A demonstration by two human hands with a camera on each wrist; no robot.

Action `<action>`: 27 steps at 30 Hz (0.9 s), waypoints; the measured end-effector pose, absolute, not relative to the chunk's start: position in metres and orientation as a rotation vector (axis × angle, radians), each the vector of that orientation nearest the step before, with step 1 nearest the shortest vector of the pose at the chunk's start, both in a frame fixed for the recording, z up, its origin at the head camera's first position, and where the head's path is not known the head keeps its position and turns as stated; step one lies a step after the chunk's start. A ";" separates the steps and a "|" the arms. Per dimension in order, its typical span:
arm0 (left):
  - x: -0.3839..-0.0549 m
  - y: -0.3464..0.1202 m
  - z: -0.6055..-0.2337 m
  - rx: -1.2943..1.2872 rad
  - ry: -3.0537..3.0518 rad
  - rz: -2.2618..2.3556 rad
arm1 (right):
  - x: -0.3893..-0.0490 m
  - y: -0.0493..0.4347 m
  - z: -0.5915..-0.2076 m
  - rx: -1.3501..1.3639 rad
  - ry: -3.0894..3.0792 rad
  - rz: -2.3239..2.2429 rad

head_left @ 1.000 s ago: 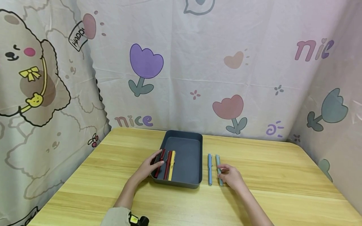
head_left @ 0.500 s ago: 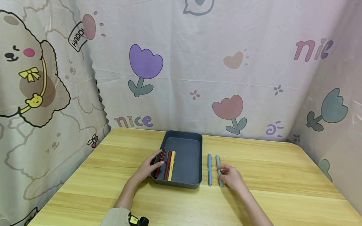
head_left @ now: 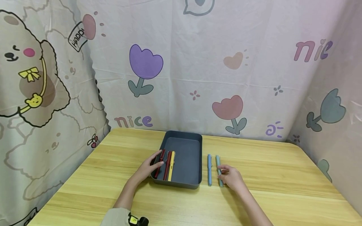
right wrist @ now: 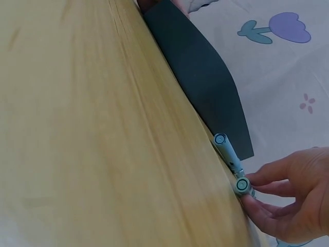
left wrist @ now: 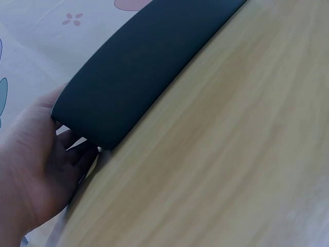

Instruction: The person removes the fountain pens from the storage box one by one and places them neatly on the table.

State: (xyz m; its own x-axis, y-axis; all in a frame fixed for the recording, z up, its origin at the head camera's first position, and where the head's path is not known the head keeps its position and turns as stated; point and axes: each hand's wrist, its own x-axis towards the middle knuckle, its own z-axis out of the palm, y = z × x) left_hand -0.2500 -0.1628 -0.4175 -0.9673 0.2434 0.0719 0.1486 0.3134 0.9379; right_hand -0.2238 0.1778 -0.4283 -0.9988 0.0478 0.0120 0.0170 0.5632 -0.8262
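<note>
A dark grey rectangular tray lies on the table, its left side gripped by my left hand, thumb over the rim and fingers outside. Inside, along that side, are a dark red pen, a red pen and a yellow pen; the left thumb overlaps the dark red one. To the tray's right, a blue pen lies on the tabletop. Beside it my right hand pinches a pale green pen between thumb and fingers; the right wrist view shows that pen's round end at the fingertips.
The wood-grain table runs back to a printed cloth hanging behind it and along both sides. A black device with a yellow label sits at the left sleeve cuff.
</note>
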 end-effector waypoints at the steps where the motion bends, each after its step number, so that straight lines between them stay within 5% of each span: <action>1: -0.250 -0.163 -0.418 0.372 2.478 1.753 | -0.223 0.178 -0.428 -0.059 -2.748 1.452; 27: -0.249 -0.163 -0.417 0.366 2.487 1.746 | -0.223 0.177 -0.428 -0.028 -2.763 1.450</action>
State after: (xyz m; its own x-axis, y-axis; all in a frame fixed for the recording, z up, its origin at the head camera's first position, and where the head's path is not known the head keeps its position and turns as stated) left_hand -0.2491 -0.1628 -0.4174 -0.9681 0.2402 0.0707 0.1482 0.3220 0.9351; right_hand -0.2230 0.1773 -0.4285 -0.9996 0.0254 0.0101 0.0061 0.5683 -0.8228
